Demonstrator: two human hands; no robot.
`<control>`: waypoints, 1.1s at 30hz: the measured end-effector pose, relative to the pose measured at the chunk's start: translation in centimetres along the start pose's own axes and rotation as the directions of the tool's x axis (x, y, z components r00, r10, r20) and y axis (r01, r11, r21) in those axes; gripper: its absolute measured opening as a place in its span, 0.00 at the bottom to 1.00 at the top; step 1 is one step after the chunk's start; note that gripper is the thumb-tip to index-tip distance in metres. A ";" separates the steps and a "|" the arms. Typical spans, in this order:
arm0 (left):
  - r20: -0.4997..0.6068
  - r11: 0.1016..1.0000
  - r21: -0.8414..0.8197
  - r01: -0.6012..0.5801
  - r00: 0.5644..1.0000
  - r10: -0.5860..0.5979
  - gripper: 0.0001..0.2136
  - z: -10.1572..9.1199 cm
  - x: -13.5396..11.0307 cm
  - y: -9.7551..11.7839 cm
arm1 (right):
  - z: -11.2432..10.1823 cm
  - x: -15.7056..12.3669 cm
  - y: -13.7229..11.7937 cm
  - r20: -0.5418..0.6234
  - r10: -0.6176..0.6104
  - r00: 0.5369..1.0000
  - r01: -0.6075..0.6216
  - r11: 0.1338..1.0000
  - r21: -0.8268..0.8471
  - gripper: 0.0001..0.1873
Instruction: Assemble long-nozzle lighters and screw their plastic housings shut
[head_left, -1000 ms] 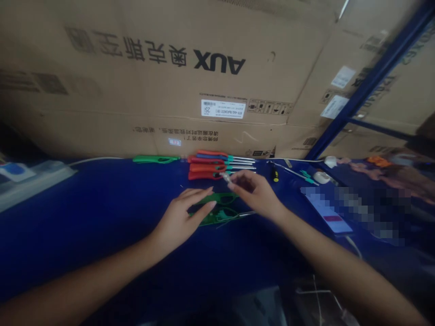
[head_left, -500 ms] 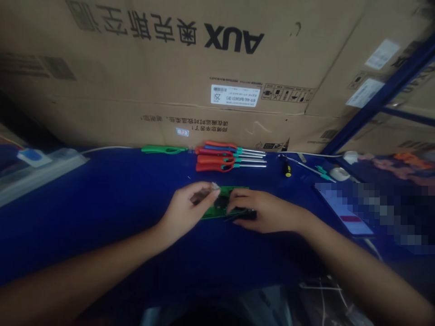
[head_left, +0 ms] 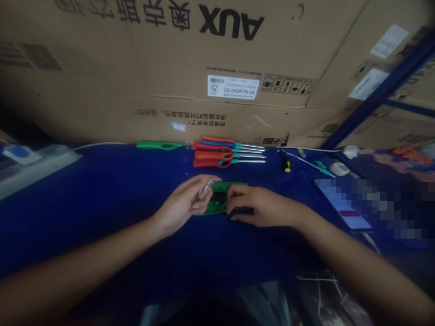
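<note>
A green plastic part (head_left: pixel 220 199) lies on the blue tabletop (head_left: pixel 102 194) between my hands. My left hand (head_left: pixel 185 203) is curled at its left end and pinches a small clear piece (head_left: pixel 205 189) between thumb and fingers. My right hand (head_left: pixel 261 206) rests on the part's right end with fingers closed over it, and a thin dark piece (head_left: pixel 242 210) shows under the fingers.
Several red-handled tools (head_left: pixel 224 152) lie in a row at the back, with a green-handled one (head_left: pixel 159 145) to their left. A small yellow-and-black screwdriver (head_left: pixel 287 165), a phone (head_left: pixel 343 203) and a white mouse (head_left: pixel 338 169) lie to the right. Large cardboard boxes (head_left: pixel 204 68) wall off the back.
My right hand came down from the red tools onto the green part's right end. The small clear piece passed from the right hand's fingers to the left hand's pinch. The camera tilted slightly.
</note>
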State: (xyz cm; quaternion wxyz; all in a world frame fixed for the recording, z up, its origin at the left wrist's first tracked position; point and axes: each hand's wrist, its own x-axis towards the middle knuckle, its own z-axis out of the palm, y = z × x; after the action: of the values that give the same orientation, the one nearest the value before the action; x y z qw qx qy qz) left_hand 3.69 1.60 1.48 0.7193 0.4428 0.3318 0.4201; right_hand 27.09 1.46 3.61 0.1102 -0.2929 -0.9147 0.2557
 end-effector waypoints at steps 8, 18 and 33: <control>0.104 0.992 -0.068 0.103 0.990 -0.095 0.08 0.2 -0.2 0.3 | 0.1 0.3 -0.1 -0.020 0.019 1.000 -0.017 0.996 0.088 0.04; 0.117 0.967 0.255 0.025 0.992 -0.057 0.16 -0.9 0.3 -0.4 | 1.0 1.2 1.8 0.046 0.380 0.924 -0.283 0.597 0.750 0.12; 0.113 0.884 0.467 0.014 0.991 -0.076 0.13 -0.8 0.4 0.1 | 0.9 1.3 1.1 0.017 0.361 0.933 -0.255 0.625 0.738 0.16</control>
State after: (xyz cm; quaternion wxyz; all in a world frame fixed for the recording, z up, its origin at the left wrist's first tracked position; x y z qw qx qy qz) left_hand 3.18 2.23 1.24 0.6214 0.6205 0.3862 0.2823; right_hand 26.25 2.65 2.38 0.2325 -0.3932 -0.6632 0.5929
